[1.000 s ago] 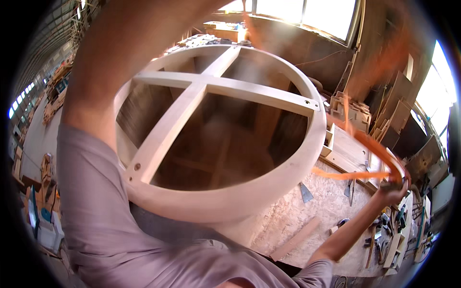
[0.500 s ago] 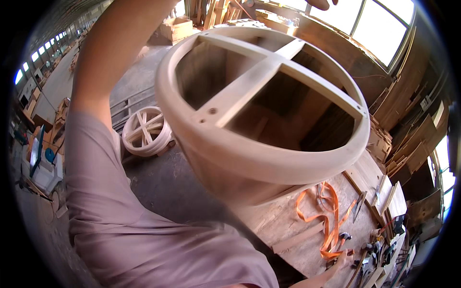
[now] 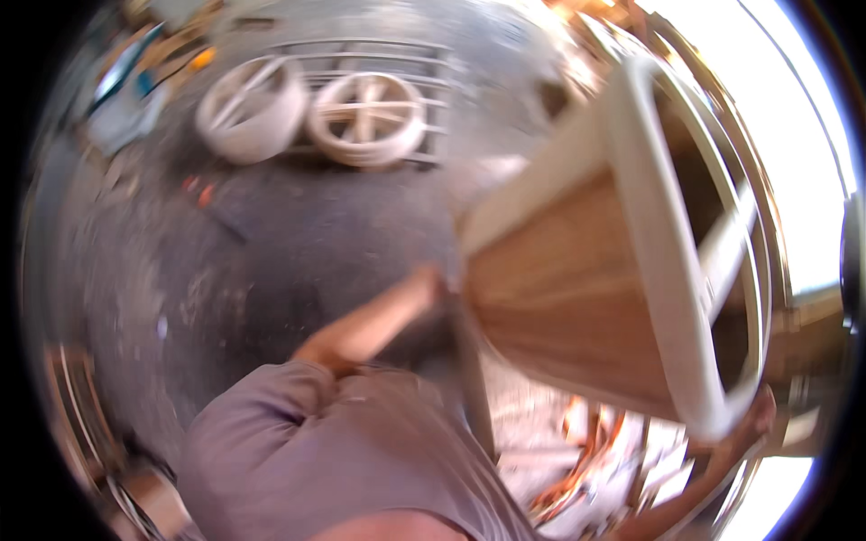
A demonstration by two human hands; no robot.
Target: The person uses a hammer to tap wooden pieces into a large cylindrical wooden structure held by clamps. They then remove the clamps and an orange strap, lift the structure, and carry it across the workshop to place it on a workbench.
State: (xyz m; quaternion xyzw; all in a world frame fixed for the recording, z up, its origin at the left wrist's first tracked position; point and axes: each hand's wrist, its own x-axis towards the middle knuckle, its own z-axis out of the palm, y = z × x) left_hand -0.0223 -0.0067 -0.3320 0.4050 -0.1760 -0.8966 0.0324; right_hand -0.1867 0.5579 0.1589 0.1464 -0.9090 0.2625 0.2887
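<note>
Grip at the right hand [image 3: 760, 417] meets the pale rim [image 3: 657, 243] of the wooden drum [image 3: 559, 293]; we cannot tell how tightly its fingers close. Our left hand [image 3: 431, 278] is blurred just beside the drum's narrower end, contact unconfirmed. We judge the hands are spread to opposite ends to steady a bulky piece. The drum fills the space between both grips, above the workbench [image 3: 516, 431]. We note brown-grained side panels, a thick rounded rim and a pale crosspiece [image 3: 724, 248] across its opening. An orange strap [image 3: 564, 491] lies between the hands, nearer us, presumably laid aside to leave them free.
</note>
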